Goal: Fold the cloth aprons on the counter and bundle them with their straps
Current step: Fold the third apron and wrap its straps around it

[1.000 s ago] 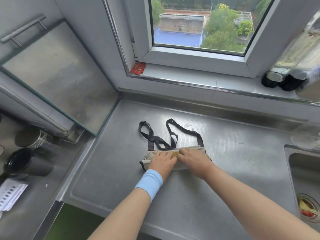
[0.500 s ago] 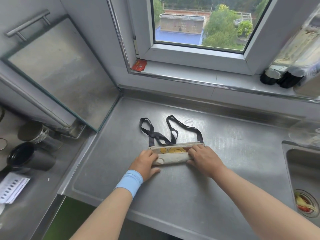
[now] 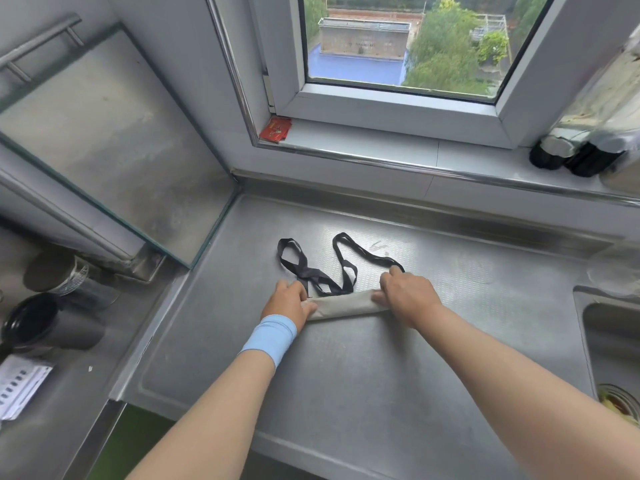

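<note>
A beige cloth apron lies rolled into a narrow bar on the steel counter. Its black straps trail in loose loops behind it toward the window. My left hand, with a light blue wristband, grips the roll's left end. My right hand grips the right end, fingers curled over the top where a strap passes. Only the plain beige side of the cloth shows.
A sink with food scraps in its drain opens at the right. Black and metal cups stand on the lower surface at left, beside a glass panel. Dark bottles and a red packet sit on the windowsill.
The apron went from a flat folded strip with a yellow print showing to a tighter plain roll. My hands slid apart from its middle to its two ends.
</note>
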`<state>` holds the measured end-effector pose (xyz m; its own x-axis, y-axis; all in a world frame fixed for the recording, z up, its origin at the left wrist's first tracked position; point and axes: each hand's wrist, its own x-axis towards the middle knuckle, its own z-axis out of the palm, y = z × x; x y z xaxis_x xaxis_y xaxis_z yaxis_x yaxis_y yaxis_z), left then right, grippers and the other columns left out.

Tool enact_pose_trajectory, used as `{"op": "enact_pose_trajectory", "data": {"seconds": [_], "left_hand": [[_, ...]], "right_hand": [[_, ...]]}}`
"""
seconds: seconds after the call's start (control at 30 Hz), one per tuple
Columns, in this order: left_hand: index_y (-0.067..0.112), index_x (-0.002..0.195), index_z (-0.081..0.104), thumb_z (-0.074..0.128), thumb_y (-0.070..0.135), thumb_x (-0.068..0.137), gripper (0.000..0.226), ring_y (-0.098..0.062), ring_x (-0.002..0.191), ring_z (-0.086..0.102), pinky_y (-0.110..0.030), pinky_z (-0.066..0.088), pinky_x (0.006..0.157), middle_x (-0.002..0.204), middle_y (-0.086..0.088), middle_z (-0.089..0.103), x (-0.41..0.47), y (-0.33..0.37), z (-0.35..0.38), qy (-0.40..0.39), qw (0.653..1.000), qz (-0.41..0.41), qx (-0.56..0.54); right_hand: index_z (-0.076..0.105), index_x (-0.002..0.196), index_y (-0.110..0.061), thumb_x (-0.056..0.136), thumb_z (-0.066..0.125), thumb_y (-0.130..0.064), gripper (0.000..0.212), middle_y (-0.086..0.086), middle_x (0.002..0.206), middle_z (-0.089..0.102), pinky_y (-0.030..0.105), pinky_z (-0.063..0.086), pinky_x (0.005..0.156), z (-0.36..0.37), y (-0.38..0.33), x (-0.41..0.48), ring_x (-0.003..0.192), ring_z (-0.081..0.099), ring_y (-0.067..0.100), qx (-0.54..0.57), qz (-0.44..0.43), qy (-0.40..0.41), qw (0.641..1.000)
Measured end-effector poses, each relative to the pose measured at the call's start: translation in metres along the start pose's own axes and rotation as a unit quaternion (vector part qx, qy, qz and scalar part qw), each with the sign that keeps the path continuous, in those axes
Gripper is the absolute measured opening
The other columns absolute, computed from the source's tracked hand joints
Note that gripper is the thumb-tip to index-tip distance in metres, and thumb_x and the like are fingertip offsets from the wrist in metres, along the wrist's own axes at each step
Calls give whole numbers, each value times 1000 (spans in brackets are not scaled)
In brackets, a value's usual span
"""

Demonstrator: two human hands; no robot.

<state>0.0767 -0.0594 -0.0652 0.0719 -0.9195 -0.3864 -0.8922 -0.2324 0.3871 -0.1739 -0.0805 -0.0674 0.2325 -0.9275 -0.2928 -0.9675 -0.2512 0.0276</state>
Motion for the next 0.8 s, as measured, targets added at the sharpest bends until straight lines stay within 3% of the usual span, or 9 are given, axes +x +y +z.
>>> {"op": "enact_pose_trajectory", "data": {"seconds": [0.1,0.17,0.23,0.33,0.4,0.47,0.57,0.63,0.8], "left_hand": [[24,105,54,63,20,83,24,-24,110,43,-33,40,89,115,-1,45,1,17,-3,69,980,96,157],[21,113,53,52,1,82,36,-27,110,42,-35,41,88,118,-4,43,-3,36,3,43,962,202,177],[18,121,49,45,-3,84,43,-28,112,42,-37,38,91,122,-6,42,-8,50,15,7,941,271,202],[17,130,45,44,-1,82,51,-25,119,41,-35,33,103,130,-2,43,-10,47,35,12,946,282,159],[19,139,41,47,7,83,57,-24,133,35,-35,24,114,146,0,37,-8,31,43,2,948,289,132],[28,152,21,45,26,93,64,-21,147,15,-37,10,119,161,3,15,-6,12,44,1,935,301,188],[34,154,2,34,40,98,65,-16,150,-6,-39,-2,120,163,6,-8,-1,-5,37,-18,927,291,236],[36,154,2,35,45,97,66,-16,149,-11,-40,-5,121,162,6,-11,1,-7,35,-33,927,285,241],[47,150,10,50,46,91,71,-13,148,-18,-38,-11,119,162,10,-13,5,-1,30,-87,951,226,191]], "right_hand": [[59,106,-17,95,52,-47,32,6,106,58,39,41,76,7,-1,4,97,56,28,-49,-27,82,995],[63,99,-19,90,62,-29,14,5,102,60,38,44,76,13,-7,5,92,56,27,-32,-68,124,989],[63,100,-17,85,56,-12,18,6,107,61,40,48,78,20,-17,6,96,58,29,25,-117,134,984],[64,105,-12,89,35,-22,34,8,117,59,40,47,86,24,-28,0,106,59,33,147,-106,136,974],[59,124,-12,92,17,-29,56,11,141,50,42,33,110,32,-24,-2,133,45,34,202,-76,97,972],[44,146,-14,90,4,-31,70,10,160,29,39,8,122,38,-14,-3,149,22,29,219,-85,60,970],[23,157,-19,101,24,-28,56,4,165,12,33,-5,121,42,-5,2,153,6,22,230,-114,36,966],[19,157,-23,100,46,-34,64,-2,165,6,32,-7,122,44,-2,2,153,-1,16,236,-128,17,963],[45,118,-24,90,65,-35,36,3,162,18,41,9,123,40,5,3,152,9,22,239,-162,13,957]]}}
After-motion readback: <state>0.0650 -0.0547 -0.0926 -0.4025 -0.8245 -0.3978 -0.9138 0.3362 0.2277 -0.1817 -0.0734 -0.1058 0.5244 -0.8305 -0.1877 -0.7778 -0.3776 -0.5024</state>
